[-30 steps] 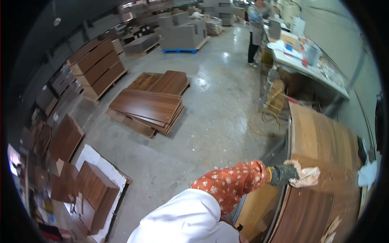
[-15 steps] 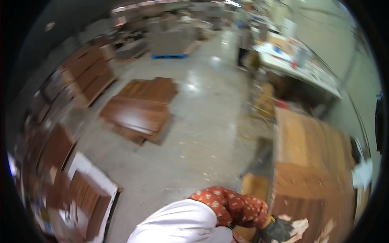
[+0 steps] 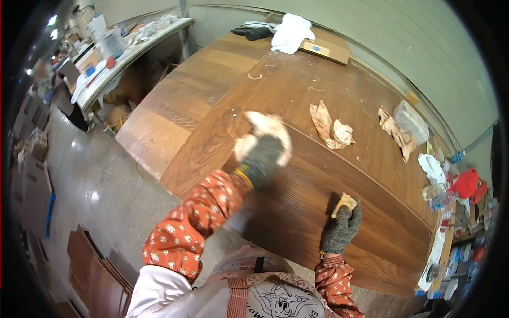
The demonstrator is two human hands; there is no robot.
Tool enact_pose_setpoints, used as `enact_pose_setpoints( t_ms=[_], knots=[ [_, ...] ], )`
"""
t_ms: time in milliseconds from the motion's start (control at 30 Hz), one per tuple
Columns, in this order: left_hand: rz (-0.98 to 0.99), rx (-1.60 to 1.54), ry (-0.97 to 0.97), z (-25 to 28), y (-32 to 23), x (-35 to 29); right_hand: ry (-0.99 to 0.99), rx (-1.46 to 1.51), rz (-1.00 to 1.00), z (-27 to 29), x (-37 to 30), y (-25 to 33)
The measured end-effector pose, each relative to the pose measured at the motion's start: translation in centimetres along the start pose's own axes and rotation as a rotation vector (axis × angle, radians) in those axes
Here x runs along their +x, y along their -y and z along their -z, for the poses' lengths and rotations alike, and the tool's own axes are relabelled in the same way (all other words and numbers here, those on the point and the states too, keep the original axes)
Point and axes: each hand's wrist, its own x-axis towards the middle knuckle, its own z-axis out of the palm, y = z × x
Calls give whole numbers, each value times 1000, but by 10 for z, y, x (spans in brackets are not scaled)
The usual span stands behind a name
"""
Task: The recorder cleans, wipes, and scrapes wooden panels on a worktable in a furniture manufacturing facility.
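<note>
My left hand (image 3: 263,159), in a dark grey knit glove, presses a crumpled pale tan cloth (image 3: 271,126) against the far left part of a dark brown wood-grain board (image 3: 313,183). Motion blurs the cloth. Over the board's right half, my right hand (image 3: 342,232), gloved alike, has its fingers closed on a small, stained tan wad (image 3: 346,201), perhaps cloth. The board lies flat on a larger wood-topped table (image 3: 212,79). Beyond the board, two more crumpled tan cloths, a long one (image 3: 319,121) and a rounder one (image 3: 343,133), rest on the tabletop.
Farther right are another tan cloth (image 3: 395,131) and a clear plastic container (image 3: 411,123). Bottles and a red item (image 3: 466,184) crowd the right edge. A white cloth (image 3: 291,34) and cardboard box (image 3: 328,47) sit at the back. At left, a person (image 3: 69,98) stands near a cluttered workbench (image 3: 132,50).
The view has swung right, from the floor and stacked boards to the tabletop. My right hand has come into view with the small wad. The left still holds a cloth on the board.
</note>
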Motion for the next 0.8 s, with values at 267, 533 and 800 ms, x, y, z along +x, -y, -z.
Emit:
enact_pose_setpoints(
  t_ms=[267,533,800],
  knots=[
    [-113,-362,-544,-2,-35,52,-145,8,107,20,11,16],
    [-42,-489,-271,41,31,50,-78,-103,11,17,13,16],
    [-235,-597,-195,87,-32,-34,546,-518,121,-50,107,-6]
  ],
)
